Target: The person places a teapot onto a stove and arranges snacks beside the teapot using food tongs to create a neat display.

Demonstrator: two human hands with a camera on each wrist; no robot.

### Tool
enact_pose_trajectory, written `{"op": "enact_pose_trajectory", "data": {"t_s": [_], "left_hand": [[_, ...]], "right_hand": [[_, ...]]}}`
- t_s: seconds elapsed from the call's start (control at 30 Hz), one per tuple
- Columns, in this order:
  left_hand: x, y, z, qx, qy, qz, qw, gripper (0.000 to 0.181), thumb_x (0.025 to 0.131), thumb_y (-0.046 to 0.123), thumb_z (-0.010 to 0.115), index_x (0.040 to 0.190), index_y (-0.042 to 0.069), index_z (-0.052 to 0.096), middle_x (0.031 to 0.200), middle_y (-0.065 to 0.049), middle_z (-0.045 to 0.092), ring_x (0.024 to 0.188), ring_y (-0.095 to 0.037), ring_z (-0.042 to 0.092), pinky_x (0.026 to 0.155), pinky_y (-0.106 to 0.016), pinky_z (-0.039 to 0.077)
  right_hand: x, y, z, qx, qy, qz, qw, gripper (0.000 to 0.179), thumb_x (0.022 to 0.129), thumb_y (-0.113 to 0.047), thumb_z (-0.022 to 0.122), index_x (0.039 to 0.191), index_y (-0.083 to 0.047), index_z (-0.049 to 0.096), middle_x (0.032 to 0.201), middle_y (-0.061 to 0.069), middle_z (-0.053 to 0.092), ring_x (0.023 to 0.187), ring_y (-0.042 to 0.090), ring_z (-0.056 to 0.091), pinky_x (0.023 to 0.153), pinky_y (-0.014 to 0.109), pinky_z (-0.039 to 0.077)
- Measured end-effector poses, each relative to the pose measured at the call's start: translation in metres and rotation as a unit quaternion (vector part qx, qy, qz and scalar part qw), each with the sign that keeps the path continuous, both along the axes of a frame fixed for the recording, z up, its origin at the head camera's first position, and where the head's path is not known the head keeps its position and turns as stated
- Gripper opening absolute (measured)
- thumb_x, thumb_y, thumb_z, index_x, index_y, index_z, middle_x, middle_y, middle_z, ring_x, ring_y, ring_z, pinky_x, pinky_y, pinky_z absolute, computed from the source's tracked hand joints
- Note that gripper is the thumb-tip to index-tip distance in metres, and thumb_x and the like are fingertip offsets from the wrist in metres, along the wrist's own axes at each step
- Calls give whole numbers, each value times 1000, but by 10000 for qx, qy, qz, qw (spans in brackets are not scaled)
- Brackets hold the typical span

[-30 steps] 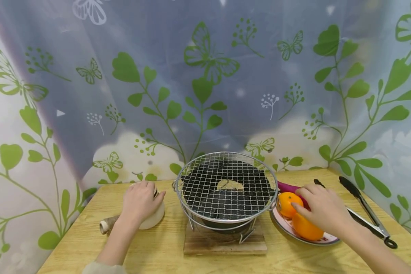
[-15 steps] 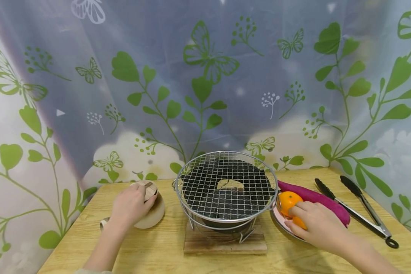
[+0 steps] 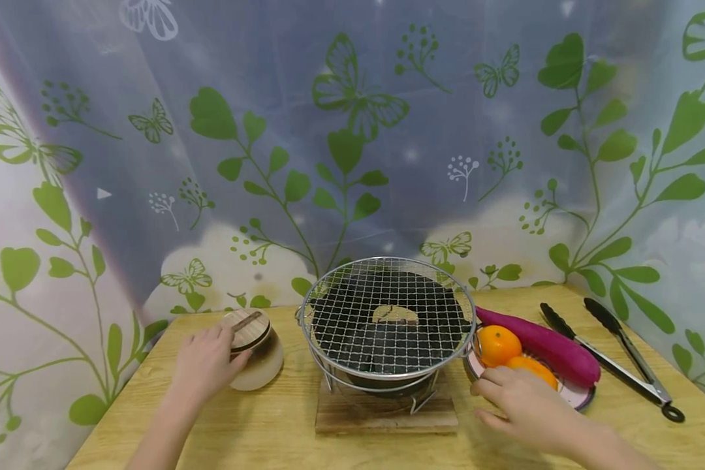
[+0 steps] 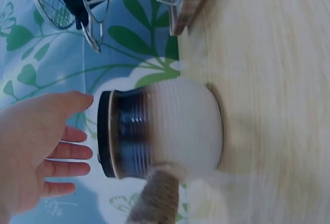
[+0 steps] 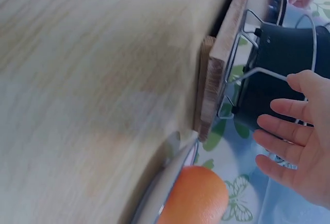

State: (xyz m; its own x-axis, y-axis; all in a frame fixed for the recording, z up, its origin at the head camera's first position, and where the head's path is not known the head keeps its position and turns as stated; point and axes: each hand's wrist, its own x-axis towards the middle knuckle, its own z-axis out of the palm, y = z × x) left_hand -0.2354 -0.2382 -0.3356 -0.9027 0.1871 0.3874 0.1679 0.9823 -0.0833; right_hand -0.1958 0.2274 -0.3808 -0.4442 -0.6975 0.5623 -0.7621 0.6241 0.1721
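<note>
Head view: left hand has drawn back from lid of pot, lower left of frame; right hand has come off oranges on plate, lower right. Both hands open, fingers relaxed, gripping nothing. So pot and oranges now unheld, lid on pot. Grill stands between, lower centre.

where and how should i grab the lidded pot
By its wrapped handle, probably best from the left with the left hand: the handle juts from the pot on the side away from the grill, and looks slim enough to close round.
</note>
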Motion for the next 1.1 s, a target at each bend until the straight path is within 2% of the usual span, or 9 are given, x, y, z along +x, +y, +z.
{"op": "enact_pose_trajectory", "data": {"t_s": [0.17, 0.4, 0.63, 0.8, 0.93, 1.1], "left_hand": [[3, -9, -5, -144, 200, -81, 9997, 43, 77, 35, 71, 96, -1, 58, 87, -16, 60, 84, -36, 58, 73, -50, 43], [7, -18, -13, -331, 228, -218, 9990, 36, 76, 35, 73, 73, 8, 49, 67, -2, 46, 63, -23, 51, 57, -40, 41], [8, -27, -23, -455, 267, -247, 9983, 35, 76, 35, 72, 75, 8, 50, 70, -3, 48, 64, -23, 52, 57, -40, 43], [9, -32, -29, -487, 278, -244, 9981, 33, 75, 34, 73, 74, 13, 48, 70, -3, 47, 66, -24, 52, 58, -42, 43], [10, -36, -35, -550, 503, -390, 9965, 31, 74, 31, 74, 73, 14, 47, 69, -2, 44, 65, -24, 52, 55, -40, 42], [8, -42, -43, -523, 730, -420, 9951, 29, 72, 27, 72, 75, 8, 50, 72, -7, 45, 69, -29, 52, 55, -42, 42]], "right_hand": [[2, -7, -7, 84, -236, 52, 9997, 20, 77, -31, 72, 89, -18, 62, 84, -10, 53, 74, 8, 52, 65, 30, 46], [5, -16, -13, 205, -633, 95, 9977, 21, 77, -29, 71, 93, -17, 63, 89, -9, 54, 78, 10, 53, 67, 30, 47], [4, -23, -22, 82, -431, 261, 9987, 20, 75, -27, 72, 92, -21, 64, 88, -11, 55, 78, 7, 53, 67, 28, 47], [2, -26, -25, 161, -527, 280, 9981, 22, 77, -27, 70, 97, -18, 65, 91, -9, 56, 80, 8, 54, 69, 29, 48], [1, -28, -28, 207, -495, 336, 9980, 25, 76, -27, 71, 98, -18, 64, 94, -7, 56, 83, 10, 54, 71, 31, 48], [0, -29, -33, 263, -374, 589, 9972, 25, 76, -26, 72, 98, -18, 63, 93, -7, 55, 79, 9, 52, 68, 28, 47]]}}
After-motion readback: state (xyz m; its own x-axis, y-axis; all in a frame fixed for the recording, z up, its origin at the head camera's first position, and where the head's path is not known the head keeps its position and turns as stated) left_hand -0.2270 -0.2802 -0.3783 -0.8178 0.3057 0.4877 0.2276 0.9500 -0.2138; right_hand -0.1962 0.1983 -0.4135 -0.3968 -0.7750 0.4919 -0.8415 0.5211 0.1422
